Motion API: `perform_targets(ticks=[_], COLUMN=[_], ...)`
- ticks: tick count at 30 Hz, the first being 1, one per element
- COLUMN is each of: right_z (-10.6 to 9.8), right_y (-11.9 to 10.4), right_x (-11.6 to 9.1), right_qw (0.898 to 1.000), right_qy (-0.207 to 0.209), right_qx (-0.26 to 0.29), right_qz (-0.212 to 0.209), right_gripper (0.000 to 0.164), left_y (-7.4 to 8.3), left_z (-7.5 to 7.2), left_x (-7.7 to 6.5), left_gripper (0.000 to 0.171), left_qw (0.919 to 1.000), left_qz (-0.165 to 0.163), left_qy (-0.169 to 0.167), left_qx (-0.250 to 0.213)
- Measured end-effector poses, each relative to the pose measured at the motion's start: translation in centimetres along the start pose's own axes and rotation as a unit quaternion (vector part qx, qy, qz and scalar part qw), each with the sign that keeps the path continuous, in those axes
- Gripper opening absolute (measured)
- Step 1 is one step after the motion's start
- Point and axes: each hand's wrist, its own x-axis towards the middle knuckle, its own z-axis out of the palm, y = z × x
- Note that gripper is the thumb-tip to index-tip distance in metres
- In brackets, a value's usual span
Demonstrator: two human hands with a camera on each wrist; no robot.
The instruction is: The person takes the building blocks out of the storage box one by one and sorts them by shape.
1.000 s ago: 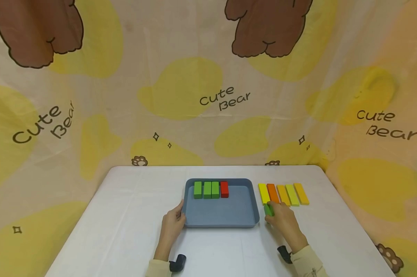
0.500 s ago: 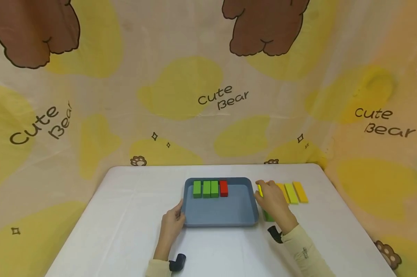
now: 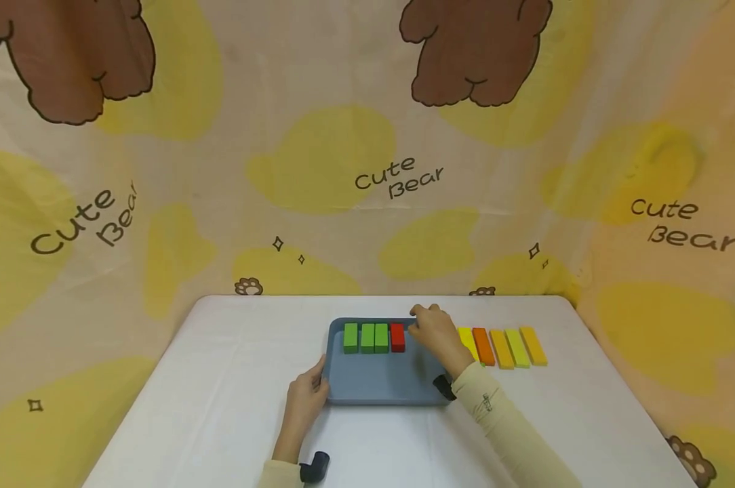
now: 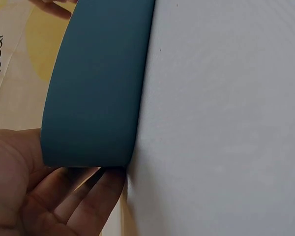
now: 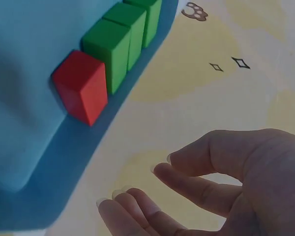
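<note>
A blue-grey tray lies on the table. Along its far side stand three green blocks and one red block. My left hand grips the tray's left side near the front corner; the left wrist view shows the thumb and fingers at that corner. Over the tray's far right part is my right hand, to the right of the red block. Its fingers are bent loosely, thumb near index, with nothing between them in the right wrist view.
Right of the tray lies a row of blocks: a yellow block, an orange-red block, and several yellowish ones. My right forearm hides most of another green block. A patterned cloth hangs behind the white table.
My right hand has let go of the green block beside the row, passed over the yellow block and moved left over the tray. The left hand keeps its place.
</note>
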Motion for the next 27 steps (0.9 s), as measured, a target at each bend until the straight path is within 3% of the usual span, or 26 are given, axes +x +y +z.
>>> perform_targets(ticks=[10,21,27], right_z=[2.9,4.1,4.7], right_y=[-1.7,-2.3,-2.4], right_x=[1.4,1.7,2.1], right_qw=[0.999,0.999,0.999], right_qy=[-0.038,-0.026,-0.014], right_qx=[0.025,0.028,0.029], right_qz=[-0.002,-0.028,-0.038], right_gripper=[0.032,0.028,0.026], left_y=[0.0,0.0,-0.1], left_z=[-0.1,0.0,0.0], left_x=[0.1,0.0,0.1], left_gripper=[0.049,0.048,0.048], left_qw=[0.9998,1.0000,1.0000], left_qz=[-0.015,0.007,0.002], left_qy=[-0.007,0.000,0.000], left_qx=[-0.007,-0.007,-0.005])
